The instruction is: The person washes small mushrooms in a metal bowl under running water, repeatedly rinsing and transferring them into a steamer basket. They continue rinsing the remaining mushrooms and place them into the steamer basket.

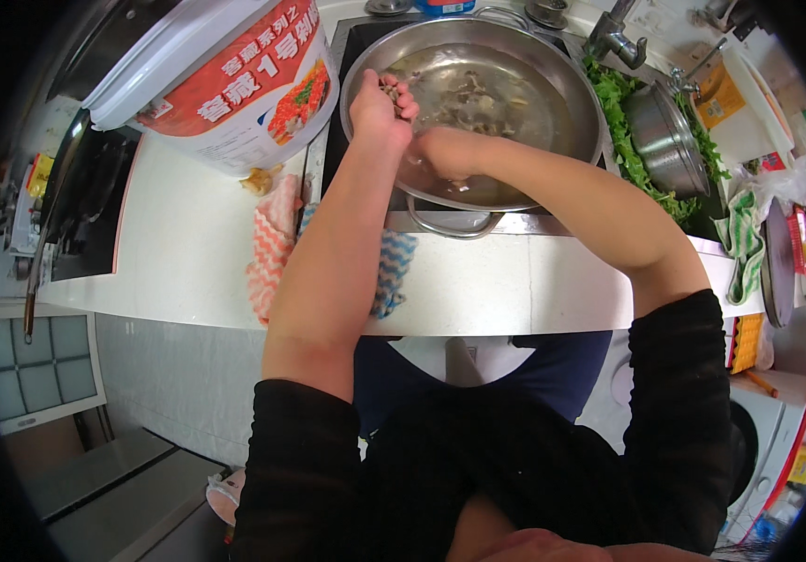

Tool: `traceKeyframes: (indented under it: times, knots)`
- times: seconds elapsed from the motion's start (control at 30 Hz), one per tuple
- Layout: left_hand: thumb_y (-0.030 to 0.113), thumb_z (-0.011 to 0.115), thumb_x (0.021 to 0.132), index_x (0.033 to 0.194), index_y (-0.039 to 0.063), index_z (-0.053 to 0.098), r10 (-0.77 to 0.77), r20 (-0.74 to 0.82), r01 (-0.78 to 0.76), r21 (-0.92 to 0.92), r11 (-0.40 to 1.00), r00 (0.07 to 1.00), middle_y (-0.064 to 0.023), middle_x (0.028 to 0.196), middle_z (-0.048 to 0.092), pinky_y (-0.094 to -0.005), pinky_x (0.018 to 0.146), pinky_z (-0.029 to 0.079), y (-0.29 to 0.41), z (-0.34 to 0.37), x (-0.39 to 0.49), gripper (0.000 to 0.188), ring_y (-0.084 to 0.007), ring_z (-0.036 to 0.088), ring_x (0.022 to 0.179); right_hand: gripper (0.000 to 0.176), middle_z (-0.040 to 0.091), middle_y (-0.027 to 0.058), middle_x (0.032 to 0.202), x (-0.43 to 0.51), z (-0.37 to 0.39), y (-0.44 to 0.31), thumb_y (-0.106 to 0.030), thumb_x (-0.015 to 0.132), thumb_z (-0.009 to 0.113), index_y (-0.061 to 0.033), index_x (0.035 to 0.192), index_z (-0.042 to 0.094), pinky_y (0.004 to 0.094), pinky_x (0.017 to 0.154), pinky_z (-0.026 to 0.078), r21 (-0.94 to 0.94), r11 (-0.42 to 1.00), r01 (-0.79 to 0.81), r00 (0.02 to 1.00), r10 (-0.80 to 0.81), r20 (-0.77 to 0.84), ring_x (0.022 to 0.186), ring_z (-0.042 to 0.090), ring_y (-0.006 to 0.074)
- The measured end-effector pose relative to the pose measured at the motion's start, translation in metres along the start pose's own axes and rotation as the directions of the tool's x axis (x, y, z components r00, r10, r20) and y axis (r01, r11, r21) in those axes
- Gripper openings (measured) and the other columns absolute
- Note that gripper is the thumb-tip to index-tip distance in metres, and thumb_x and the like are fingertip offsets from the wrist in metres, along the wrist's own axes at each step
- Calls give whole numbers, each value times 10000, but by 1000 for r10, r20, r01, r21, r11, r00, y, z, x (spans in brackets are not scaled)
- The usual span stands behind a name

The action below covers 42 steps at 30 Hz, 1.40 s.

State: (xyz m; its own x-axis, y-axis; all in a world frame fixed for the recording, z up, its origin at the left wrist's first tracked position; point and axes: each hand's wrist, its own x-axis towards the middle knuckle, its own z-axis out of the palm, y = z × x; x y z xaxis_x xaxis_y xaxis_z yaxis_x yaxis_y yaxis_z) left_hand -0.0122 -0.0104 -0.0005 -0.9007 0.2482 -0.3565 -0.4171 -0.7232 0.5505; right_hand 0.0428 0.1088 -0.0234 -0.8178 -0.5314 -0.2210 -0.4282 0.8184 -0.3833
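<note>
A wide stainless-steel basin with loop handles holds shallow, slightly cloudy water. Small brownish food pieces lie in the water, mostly around the middle; their exact kind is hard to make out. Over the basin's left rim, my left hand is cupped, palm up, fingers curled around a small heap of similar brownish pieces. My right hand is bent down into the basin's near-left part, close to my left wrist. Its fingers are at or under the water and partly hidden, so whether they grip anything is unclear.
Left of the basin stands a large white plastic bucket with a red printed label. Pink and blue zigzag cloths lie on the white counter. To the right are leafy greens, a steel pot and a faucet.
</note>
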Motion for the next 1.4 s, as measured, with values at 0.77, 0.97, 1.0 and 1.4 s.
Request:
traceKeyframes:
  times: [0.77, 0.97, 1.0, 1.4]
  knots:
    - [282, 392, 992, 896, 0, 529, -286, 110, 299, -130, 945, 952, -103, 776, 546, -274, 568, 466, -6, 1, 0, 327, -199, 526, 674, 387, 642, 195, 982, -20, -89, 51, -346, 812, 598, -63, 1074, 619, 411, 803, 496, -65, 969, -236, 877, 184, -444, 935, 633, 295]
    - [321, 386, 998, 800, 69, 464, -219, 94, 229, -115, 967, 971, -52, 683, 466, -253, 458, 347, -5, -3, 4, 330, -143, 391, 542, 727, 396, 204, 1356, -31, -38, 75, -600, 831, 537, -124, 1362, 401, 436, 1023, 369, -114, 820, -561, 825, 544, -155, 1245, 421, 383]
    - [326, 386, 998, 797, 74, 459, -209, 96, 219, -100, 971, 973, -47, 678, 461, -252, 451, 337, -5, -3, 5, 330, -142, 384, 535, 727, 381, 221, 1374, -29, -36, 71, -583, 847, 526, -120, 1386, 372, 446, 1020, 375, -98, 831, -548, 836, 538, -110, 1258, 413, 364]
    - [316, 338, 1004, 831, 15, 497, -262, 122, 282, -190, 940, 957, -105, 752, 528, -285, 537, 441, -6, 0, 3, 382, -207, 504, 632, 571, 562, 223, 1164, -44, -8, 2, -501, 909, 460, -12, 1191, 545, 423, 926, 428, 56, 981, -183, 980, 178, 91, 1078, 547, 360]
